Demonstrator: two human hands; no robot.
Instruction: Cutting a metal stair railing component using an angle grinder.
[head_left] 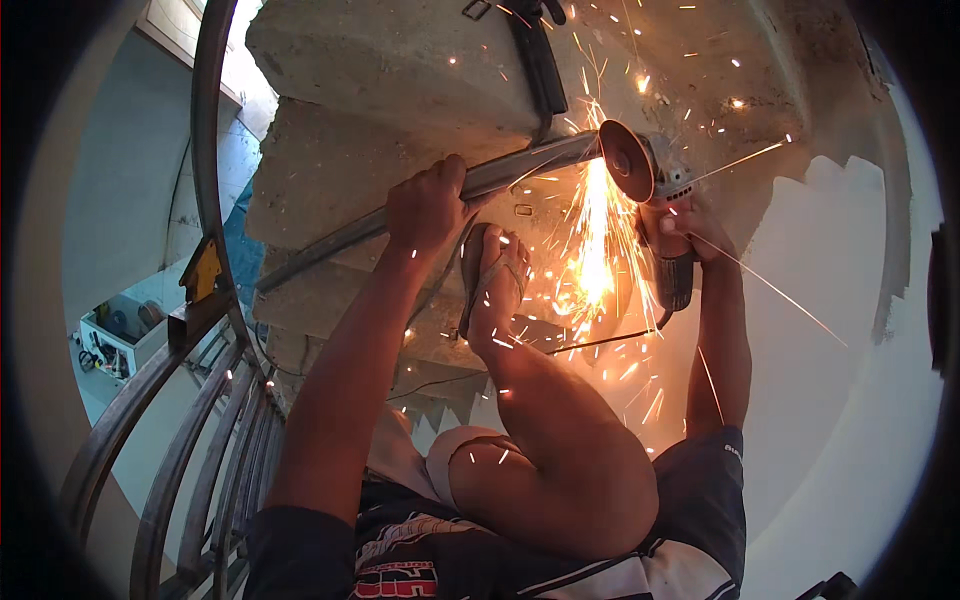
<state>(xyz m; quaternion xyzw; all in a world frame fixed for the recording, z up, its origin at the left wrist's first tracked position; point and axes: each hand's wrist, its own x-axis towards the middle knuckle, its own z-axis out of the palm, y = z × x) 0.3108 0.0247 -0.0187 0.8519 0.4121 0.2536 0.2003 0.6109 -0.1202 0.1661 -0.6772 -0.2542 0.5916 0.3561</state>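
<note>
My left hand (428, 203) is closed round a long grey metal tube (530, 160), which slants from the lower left up to the right. An angle grinder (670, 240) is gripped in my right hand (698, 228). Its thin reddish-brown disc (628, 160) meets the tube's right end, and a bright stream of sparks (597, 270) pours down from the contact. Below the tube, my sandalled foot (497, 275) rests on a step, between the left hand and the sparks. The fingers of my right hand are partly hidden behind the grinder body.
Rough concrete steps (330, 150) lie under the work. A metal railing (165, 480) curves along the left, with a yellow angled piece (203, 270) on it. A black strap-like object (537, 65) lies on the upper step. At the right is a partly whitened wall (820, 300). A white box (125, 335) sits below, beyond the railing.
</note>
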